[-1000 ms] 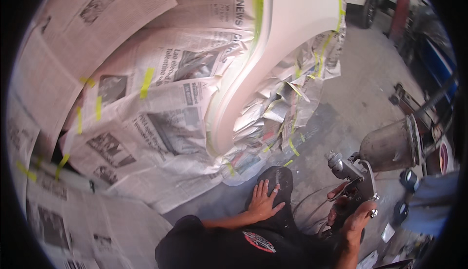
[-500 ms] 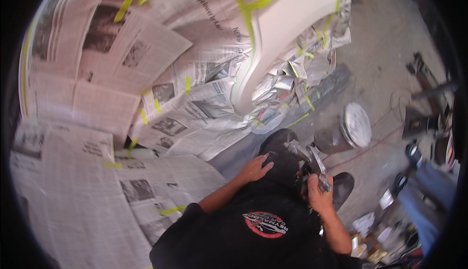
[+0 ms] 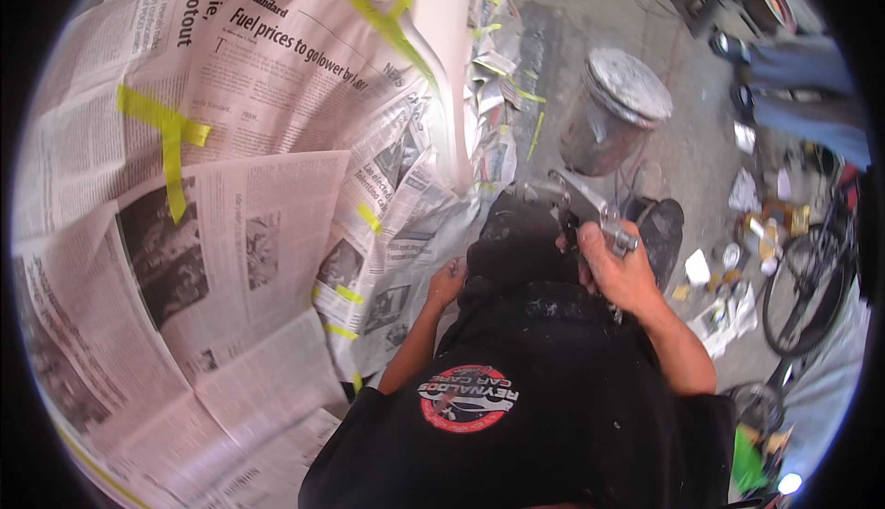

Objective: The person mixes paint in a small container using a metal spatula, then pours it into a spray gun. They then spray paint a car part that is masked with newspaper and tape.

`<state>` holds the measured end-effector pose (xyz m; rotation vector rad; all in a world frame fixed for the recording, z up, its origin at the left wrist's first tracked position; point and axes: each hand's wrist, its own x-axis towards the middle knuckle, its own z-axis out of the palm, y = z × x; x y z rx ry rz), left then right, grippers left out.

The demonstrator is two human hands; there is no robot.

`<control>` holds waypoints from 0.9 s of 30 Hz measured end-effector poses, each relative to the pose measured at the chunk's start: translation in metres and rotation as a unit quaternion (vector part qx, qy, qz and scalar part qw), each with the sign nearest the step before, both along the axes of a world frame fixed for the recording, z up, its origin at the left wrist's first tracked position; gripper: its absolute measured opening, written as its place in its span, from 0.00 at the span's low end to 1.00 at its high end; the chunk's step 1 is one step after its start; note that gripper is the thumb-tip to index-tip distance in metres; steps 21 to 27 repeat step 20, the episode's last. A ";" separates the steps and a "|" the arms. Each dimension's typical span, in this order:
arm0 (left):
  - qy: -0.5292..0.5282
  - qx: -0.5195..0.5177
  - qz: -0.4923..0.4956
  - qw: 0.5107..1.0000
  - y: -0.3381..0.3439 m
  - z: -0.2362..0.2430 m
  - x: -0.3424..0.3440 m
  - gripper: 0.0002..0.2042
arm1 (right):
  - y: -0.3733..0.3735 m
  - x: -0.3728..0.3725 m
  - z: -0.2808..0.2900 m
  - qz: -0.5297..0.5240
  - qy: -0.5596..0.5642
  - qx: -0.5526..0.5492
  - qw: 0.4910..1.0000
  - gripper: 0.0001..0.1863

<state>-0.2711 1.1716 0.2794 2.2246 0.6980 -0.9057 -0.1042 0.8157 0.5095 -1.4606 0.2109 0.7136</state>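
Note:
My right hand (image 3: 619, 265) is closed around the handle of a metal spray gun (image 3: 595, 205), held over my knees. Grey residue marks the gun's body. Beside my left thigh is my left hand (image 3: 448, 282), low against the dark trousers; its fingers are mostly hidden, and I cannot make out anything in it. Newspaper sheets (image 3: 277, 85) fixed with yellow-green tape (image 3: 166, 126) cover the large surface on my left. Between the papers a smooth white curved panel (image 3: 446, 48) stays uncovered, ahead of my knees.
A paint-crusted bucket (image 3: 613, 112) with a whitish lid stands on the concrete floor (image 3: 562, 6) past my knees. To the right are another person's legs in blue jeans (image 3: 802, 76), scattered cans and paper scraps (image 3: 728, 320), and a bicycle wheel (image 3: 809, 290).
My view has swung to the left, so the bucket and panel sit differently in it. My left hand has slid from the top of my knee to its side. The spray gun stays in my right hand.

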 end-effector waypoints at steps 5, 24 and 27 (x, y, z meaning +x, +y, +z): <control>-0.018 -0.065 -0.093 0.993 0.075 -0.001 -0.005 0.28 | 0.043 -0.009 0.028 -0.094 0.033 -0.019 0.995 0.36; 0.075 -0.245 0.250 0.934 0.116 0.048 -0.008 0.27 | 0.066 -0.011 0.033 -0.172 -0.005 -0.196 0.965 0.37; 0.075 -0.245 0.250 0.934 0.116 0.048 -0.008 0.27 | 0.066 -0.011 0.033 -0.172 -0.005 -0.196 0.965 0.37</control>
